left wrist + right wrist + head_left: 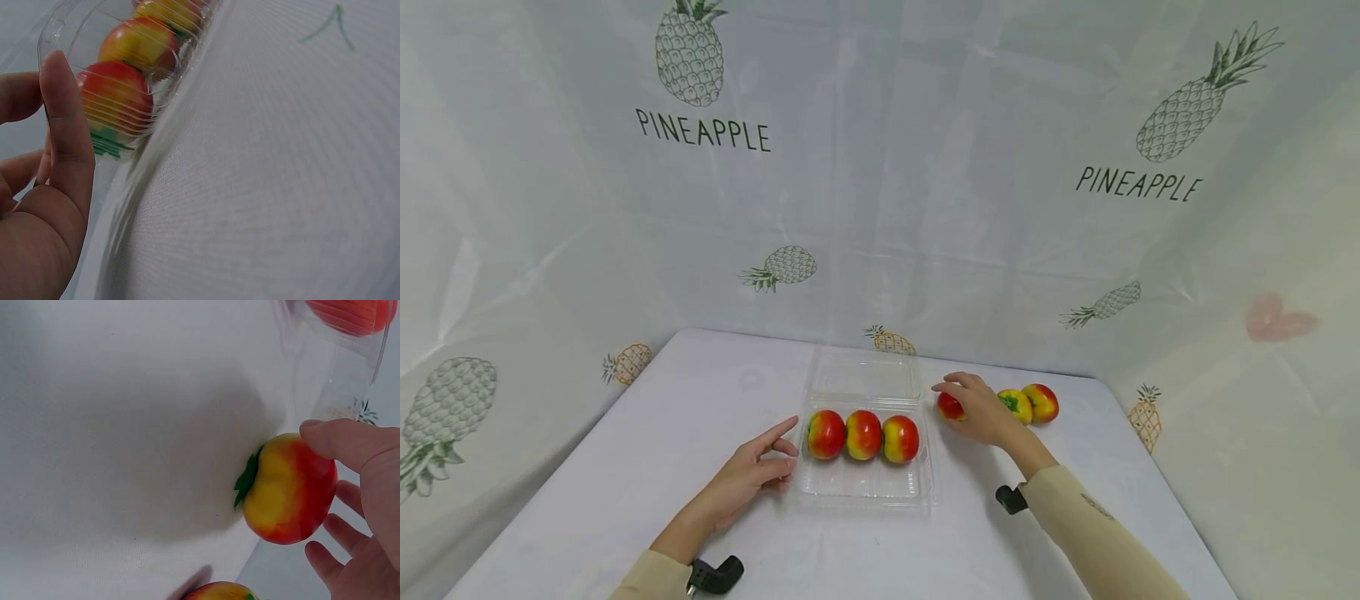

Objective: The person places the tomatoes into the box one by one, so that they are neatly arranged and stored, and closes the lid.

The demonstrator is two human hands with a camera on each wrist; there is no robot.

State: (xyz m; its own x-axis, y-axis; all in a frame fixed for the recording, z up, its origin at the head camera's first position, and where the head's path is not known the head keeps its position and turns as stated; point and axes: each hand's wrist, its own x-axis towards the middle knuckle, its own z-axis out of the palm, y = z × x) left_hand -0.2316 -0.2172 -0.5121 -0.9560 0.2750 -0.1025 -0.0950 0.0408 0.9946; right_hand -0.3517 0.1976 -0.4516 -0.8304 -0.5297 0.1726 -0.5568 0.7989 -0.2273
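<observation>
Three red-and-yellow fruits (862, 435), persimmon-like with green leafy caps, lie in a row in a clear plastic clamshell box (857, 486). Its lid (867, 377) is folded back. At the box's left edge is my left hand (747, 479), index finger extended, thumb (65, 125) against or very near the rim; whether they touch is hard to tell. Right of the box, my right hand (979, 410) holds another such fruit (290, 490), thumb on one side and fingers curled round the other. In the head view the hand covers part of this fruit.
Beyond my right hand, a yellow-looking fruit (1017, 406) and a red-and-yellow one (1042, 403) sit side by side on the white table (722, 375). A pineapple-print curtain (880, 167) hangs behind and around the table.
</observation>
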